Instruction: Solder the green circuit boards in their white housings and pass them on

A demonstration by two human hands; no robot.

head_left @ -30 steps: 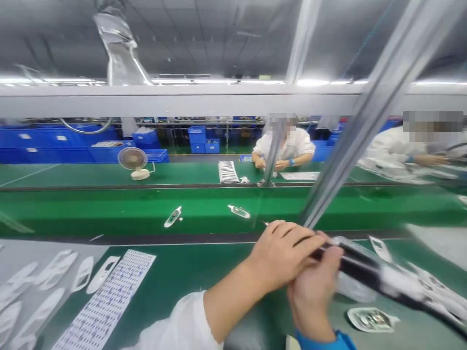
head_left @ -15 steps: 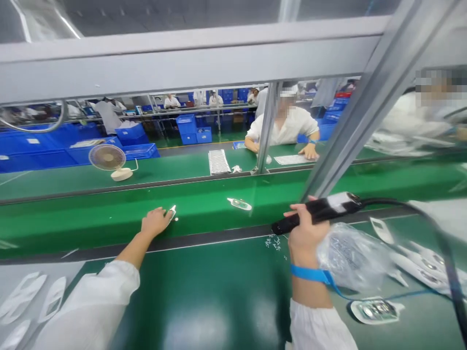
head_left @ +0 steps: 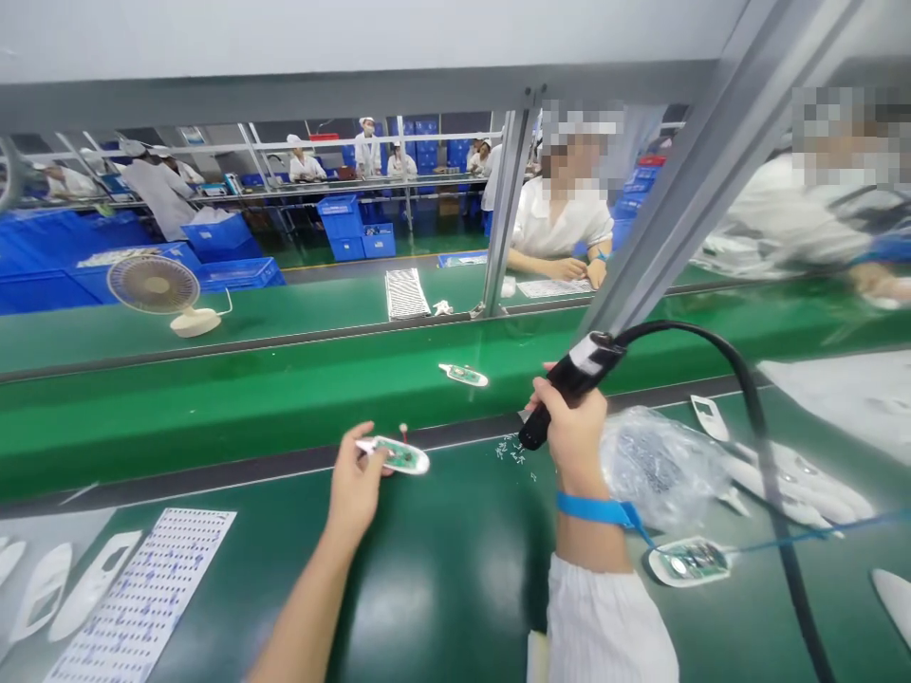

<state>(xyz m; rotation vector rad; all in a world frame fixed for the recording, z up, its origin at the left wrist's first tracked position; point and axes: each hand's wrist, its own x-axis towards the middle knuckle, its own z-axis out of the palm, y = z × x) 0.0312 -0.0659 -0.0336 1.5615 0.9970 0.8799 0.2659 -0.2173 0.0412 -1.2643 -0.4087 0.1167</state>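
My left hand (head_left: pixel 356 489) pinches a white housing with circuit board (head_left: pixel 396 455). My right hand (head_left: pixel 573 432) is clamped round a black electric screwdriver (head_left: pixel 569 384), loose screws (head_left: pixel 511 450) just beside it.

Electronics assy factory; green conveyor belt (head_left: pixel 213 403); blue bins (head_left: pixel 213 237); coated workers (head_left: pixel 562 223)

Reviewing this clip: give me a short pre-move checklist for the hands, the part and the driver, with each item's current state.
1. Left hand grips the white part with the green board: ok.
2. Part lies flat on the near green mat: cannot tell.
3. Right hand closed around the black electric screwdriver: ok.
4. Driver tip on the part: not ok, apart.
5. Loose screws beside the tip: ok.
6. Blue wrist strap on: ok.
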